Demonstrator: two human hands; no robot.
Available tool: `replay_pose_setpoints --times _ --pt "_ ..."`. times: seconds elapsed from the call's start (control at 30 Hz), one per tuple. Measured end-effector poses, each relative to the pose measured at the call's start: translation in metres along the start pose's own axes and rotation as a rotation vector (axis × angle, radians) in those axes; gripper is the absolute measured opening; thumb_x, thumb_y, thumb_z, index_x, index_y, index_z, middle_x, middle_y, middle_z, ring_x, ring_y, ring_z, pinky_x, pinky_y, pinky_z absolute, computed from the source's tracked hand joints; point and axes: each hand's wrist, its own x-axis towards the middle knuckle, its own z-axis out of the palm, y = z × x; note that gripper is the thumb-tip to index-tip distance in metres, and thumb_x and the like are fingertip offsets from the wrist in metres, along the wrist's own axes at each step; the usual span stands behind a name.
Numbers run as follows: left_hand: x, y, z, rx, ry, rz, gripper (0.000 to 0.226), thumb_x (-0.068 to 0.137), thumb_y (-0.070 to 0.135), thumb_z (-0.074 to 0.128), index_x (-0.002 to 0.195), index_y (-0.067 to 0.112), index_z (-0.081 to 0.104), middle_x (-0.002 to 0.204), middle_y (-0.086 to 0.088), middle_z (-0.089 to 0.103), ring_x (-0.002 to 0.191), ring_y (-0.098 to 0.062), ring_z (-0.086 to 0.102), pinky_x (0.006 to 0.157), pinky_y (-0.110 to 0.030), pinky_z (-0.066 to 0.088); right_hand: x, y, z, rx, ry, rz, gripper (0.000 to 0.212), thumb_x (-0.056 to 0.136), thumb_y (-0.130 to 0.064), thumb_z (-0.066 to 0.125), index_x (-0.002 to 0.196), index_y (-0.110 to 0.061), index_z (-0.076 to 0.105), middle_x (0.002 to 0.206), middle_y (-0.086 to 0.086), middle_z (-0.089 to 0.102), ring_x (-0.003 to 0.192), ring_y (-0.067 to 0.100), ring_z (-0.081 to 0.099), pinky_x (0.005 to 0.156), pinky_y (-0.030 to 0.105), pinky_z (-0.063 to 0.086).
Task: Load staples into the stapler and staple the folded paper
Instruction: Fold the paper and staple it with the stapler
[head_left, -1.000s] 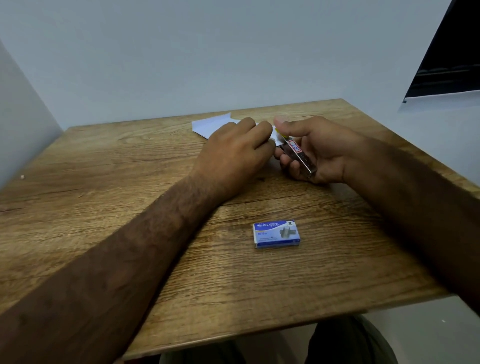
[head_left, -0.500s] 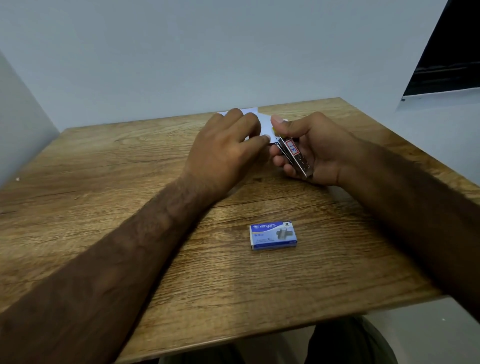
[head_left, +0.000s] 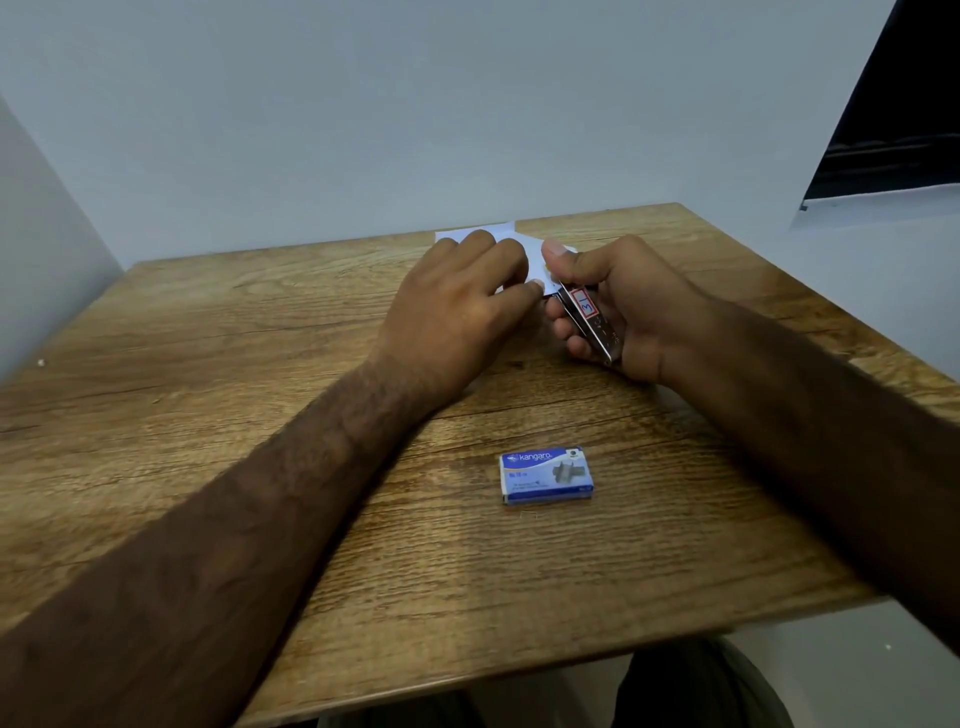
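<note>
Nearest you, the staple box (head_left: 546, 475) lies flat on the worktop (head_left: 260, 364), well apart from both hands. What looks like a loose staple sits just in front of it.

Beyond it, your right hand (head_left: 628, 306) grips the stapler (head_left: 592, 325). The fingers wrap under its body, the thumb lies on top near the front, and the mouth is turned towards your left. Your left hand (head_left: 457, 306) has its fingers curled onto the folded paper (head_left: 498, 234), pinching it as far as I can judge, though the knuckles hide the actual grip. The paper's white corner shows past those knuckles at the far side of the worktop. A strip of it shows between the two hands, right at the stapler's mouth.

You seem to be at the stapling step. Slide the folded edge fully into the mouth so that every layer sits under the head. Hold the paper flat with your left fingers, clear of the mouth, then squeeze thumb against fingers in one firm press. Whether the paper is already inside cannot be told from here.
</note>
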Motion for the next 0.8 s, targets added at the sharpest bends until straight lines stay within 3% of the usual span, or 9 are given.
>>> replay_pose_setpoints --times 0.8 --pt "-0.0003 0.0007 0.0012 0.034 -0.014 0.016 0.009 0.085 0.004 0.070 0.090 0.010 0.075 0.083 -0.007 0.066 0.072 -0.028 0.057 0.061 -0.039 0.039 -0.0012 0.0002 0.0028 -0.005 0.048 0.008 0.029 0.091 -0.039 0.069 0.079 -0.014 0.061 0.053 0.001 0.061 0.039 0.013 0.055 0.036 0.021 0.045"
